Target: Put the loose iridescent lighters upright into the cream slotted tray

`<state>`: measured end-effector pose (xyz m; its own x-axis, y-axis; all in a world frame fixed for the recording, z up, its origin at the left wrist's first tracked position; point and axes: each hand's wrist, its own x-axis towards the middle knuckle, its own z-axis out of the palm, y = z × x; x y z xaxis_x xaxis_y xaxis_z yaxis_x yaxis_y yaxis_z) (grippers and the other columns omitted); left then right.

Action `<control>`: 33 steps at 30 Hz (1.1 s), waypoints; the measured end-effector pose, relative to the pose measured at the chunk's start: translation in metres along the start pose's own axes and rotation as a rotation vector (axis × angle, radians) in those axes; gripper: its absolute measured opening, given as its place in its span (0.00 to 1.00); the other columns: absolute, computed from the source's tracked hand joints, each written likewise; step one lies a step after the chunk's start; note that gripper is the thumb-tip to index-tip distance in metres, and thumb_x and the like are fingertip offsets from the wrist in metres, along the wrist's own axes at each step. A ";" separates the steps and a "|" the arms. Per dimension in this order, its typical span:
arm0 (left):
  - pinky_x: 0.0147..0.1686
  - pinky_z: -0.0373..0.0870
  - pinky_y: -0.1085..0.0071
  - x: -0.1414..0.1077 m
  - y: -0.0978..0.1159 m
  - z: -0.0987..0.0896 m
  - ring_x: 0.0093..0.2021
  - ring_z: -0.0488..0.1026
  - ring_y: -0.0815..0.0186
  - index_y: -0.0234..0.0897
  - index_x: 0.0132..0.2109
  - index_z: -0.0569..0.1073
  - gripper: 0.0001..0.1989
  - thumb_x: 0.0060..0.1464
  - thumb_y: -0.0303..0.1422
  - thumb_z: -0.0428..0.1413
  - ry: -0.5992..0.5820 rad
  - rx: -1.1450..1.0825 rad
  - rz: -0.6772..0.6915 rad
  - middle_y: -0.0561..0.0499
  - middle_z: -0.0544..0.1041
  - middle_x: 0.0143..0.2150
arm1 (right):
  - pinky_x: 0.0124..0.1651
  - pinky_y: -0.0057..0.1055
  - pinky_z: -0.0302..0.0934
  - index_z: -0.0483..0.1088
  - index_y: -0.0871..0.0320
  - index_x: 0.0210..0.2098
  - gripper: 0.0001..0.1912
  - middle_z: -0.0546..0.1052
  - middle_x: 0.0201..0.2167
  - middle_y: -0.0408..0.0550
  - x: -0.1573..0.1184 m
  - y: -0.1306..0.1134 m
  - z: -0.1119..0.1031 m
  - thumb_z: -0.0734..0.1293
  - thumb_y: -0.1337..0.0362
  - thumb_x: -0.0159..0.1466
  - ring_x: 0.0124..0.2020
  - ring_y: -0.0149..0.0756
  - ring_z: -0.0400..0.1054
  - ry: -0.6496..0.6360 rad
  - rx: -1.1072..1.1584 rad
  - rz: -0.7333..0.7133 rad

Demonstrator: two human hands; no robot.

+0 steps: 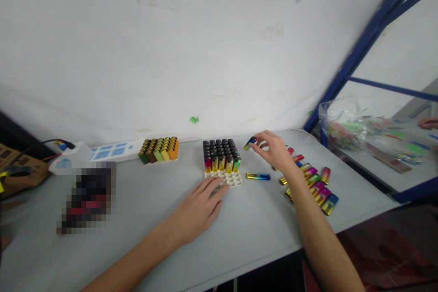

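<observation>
A white tray point(236, 182) in the middle of the table holds several rows of upright lighters point(221, 153) with black tops; its near rows show bare slots. My left hand point(205, 203) lies at the tray's near edge, palm down with fingers spread, holding nothing. Right of the tray, my right hand point(272, 146) pinches a blue and yellow lighter point(250, 143) between thumb and fingers, above the table. One blue and gold lighter point(258, 176) lies flat beside the tray. Under and beside my right forearm is a pile of colourful metallic lighters point(315, 181).
A second block of lighters point(159, 149) stands at the back left, near a white power strip point(116, 149). A pixelated dark item point(91, 198) lies at the left. Plastic bags point(345, 121) and a person's hand point(429, 122) are on the right, beyond a blue metal frame point(359, 45).
</observation>
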<state>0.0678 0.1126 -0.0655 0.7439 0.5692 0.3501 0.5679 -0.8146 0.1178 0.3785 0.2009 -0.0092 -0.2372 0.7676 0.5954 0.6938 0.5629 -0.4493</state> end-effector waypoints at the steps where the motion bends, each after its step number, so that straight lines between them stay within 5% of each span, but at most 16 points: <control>1: 0.69 0.70 0.49 0.000 0.000 0.000 0.70 0.67 0.51 0.38 0.70 0.67 0.24 0.70 0.28 0.53 -0.004 0.003 0.000 0.39 0.70 0.69 | 0.36 0.33 0.78 0.76 0.57 0.44 0.13 0.77 0.39 0.51 0.000 -0.003 0.000 0.68 0.53 0.71 0.33 0.36 0.76 0.025 0.025 -0.007; 7: 0.68 0.70 0.49 0.000 0.001 -0.003 0.70 0.67 0.50 0.37 0.69 0.68 0.23 0.71 0.28 0.51 -0.014 0.020 0.005 0.38 0.70 0.69 | 0.40 0.37 0.80 0.76 0.56 0.45 0.18 0.80 0.37 0.49 -0.002 -0.024 -0.002 0.71 0.48 0.69 0.36 0.38 0.78 0.134 0.216 0.041; 12: 0.67 0.71 0.51 0.001 0.004 -0.002 0.69 0.68 0.51 0.36 0.68 0.69 0.22 0.71 0.28 0.51 0.011 0.050 0.008 0.38 0.72 0.68 | 0.43 0.38 0.79 0.74 0.53 0.52 0.18 0.80 0.35 0.45 -0.005 -0.045 0.003 0.72 0.49 0.69 0.35 0.36 0.78 0.031 0.465 0.078; 20: 0.70 0.67 0.54 0.002 0.010 -0.006 0.70 0.68 0.53 0.35 0.68 0.69 0.21 0.71 0.30 0.52 -0.012 0.092 -0.009 0.39 0.72 0.68 | 0.50 0.38 0.74 0.73 0.52 0.57 0.13 0.81 0.44 0.49 -0.009 -0.065 0.040 0.69 0.60 0.74 0.42 0.38 0.76 -0.174 0.240 -0.230; 33: 0.69 0.68 0.52 0.001 0.008 -0.004 0.70 0.67 0.51 0.36 0.67 0.69 0.21 0.71 0.30 0.52 -0.011 0.073 -0.010 0.39 0.72 0.68 | 0.52 0.44 0.71 0.77 0.51 0.53 0.13 0.81 0.42 0.49 -0.010 -0.055 0.053 0.74 0.64 0.69 0.48 0.45 0.72 -0.176 0.114 -0.291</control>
<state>0.0716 0.1063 -0.0609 0.7415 0.5789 0.3392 0.5993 -0.7987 0.0532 0.3065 0.1785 -0.0255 -0.5345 0.6055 0.5896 0.5020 0.7887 -0.3549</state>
